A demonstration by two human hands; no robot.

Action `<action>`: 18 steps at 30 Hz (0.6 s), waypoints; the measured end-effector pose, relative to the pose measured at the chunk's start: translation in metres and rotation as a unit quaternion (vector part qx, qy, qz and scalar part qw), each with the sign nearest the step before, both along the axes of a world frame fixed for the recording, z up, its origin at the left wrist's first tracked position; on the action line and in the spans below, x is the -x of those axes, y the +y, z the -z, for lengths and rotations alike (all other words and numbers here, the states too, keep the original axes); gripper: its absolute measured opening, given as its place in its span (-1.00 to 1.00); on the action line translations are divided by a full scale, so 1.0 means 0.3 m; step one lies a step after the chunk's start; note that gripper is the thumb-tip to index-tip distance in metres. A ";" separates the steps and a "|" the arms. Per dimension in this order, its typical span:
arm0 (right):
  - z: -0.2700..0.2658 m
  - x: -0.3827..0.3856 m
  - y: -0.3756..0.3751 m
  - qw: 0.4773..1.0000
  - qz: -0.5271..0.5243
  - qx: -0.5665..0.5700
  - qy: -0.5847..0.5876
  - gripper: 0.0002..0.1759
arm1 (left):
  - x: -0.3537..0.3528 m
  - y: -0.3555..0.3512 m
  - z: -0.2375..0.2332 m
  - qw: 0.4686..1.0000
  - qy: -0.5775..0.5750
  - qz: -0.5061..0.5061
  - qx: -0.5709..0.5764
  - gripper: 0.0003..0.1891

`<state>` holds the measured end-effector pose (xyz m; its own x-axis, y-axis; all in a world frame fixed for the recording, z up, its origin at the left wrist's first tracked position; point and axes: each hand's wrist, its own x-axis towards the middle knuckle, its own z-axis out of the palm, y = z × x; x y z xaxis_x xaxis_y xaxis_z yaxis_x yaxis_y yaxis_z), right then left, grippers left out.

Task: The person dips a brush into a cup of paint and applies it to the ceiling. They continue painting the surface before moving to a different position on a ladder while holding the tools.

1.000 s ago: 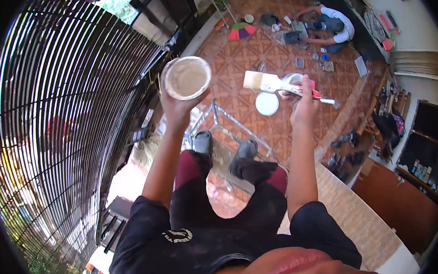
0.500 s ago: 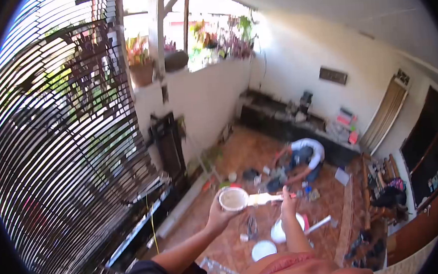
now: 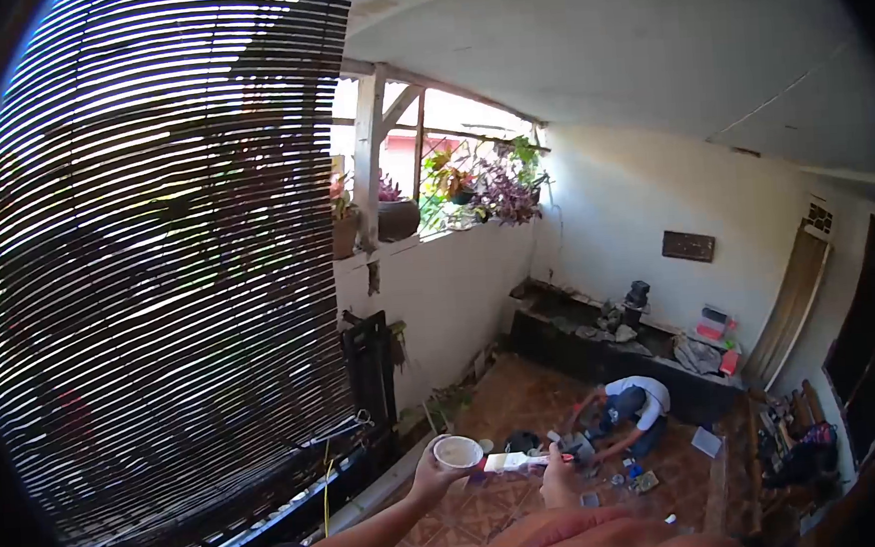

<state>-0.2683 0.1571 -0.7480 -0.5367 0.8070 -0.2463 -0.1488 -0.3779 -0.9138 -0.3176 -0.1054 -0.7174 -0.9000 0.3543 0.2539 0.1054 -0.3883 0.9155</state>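
My left hand (image 3: 432, 479) is wrapped round a small white tub (image 3: 458, 453) with pale stuff inside, its open top facing me. In my right hand (image 3: 560, 482) I grip a paintbrush (image 3: 514, 460) by its handle, held level. The pale bristle end points left and lies close beside the tub's rim. Both hands are up in front of my chest, high over the tiled floor (image 3: 439, 544).
Beyond my hands a person (image 3: 638, 408) in a white top bends over several things on the floor. A slatted blind (image 3: 167, 280) hangs at the left. Potted plants (image 3: 492, 185) line the half wall. A wooden bench (image 3: 812, 416) stands at the right.
My view has tilted upward, showing more ceiling and blind, and the white containers on the floor have dropped out of view. The tub and brush stay in my hands, lower in view.
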 end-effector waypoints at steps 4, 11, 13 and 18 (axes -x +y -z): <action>0.031 0.027 0.006 1.000 -0.007 0.028 0.005 -0.66 | -0.009 -0.030 -0.017 0.999 -0.004 -0.026 0.032 -0.19; 0.126 0.100 0.069 0.993 -0.008 0.112 0.046 -0.68 | -0.003 -0.052 -0.027 0.998 0.006 -0.034 0.051 -0.19; 0.122 0.111 0.054 0.994 0.003 0.102 0.038 -0.68 | 0.000 -0.060 -0.029 0.999 -0.006 -0.035 0.024 -0.20; 0.041 0.112 -0.009 0.995 -0.045 0.089 0.031 -0.68 | 0.027 -0.123 -0.167 0.995 -0.012 -0.074 0.072 -0.20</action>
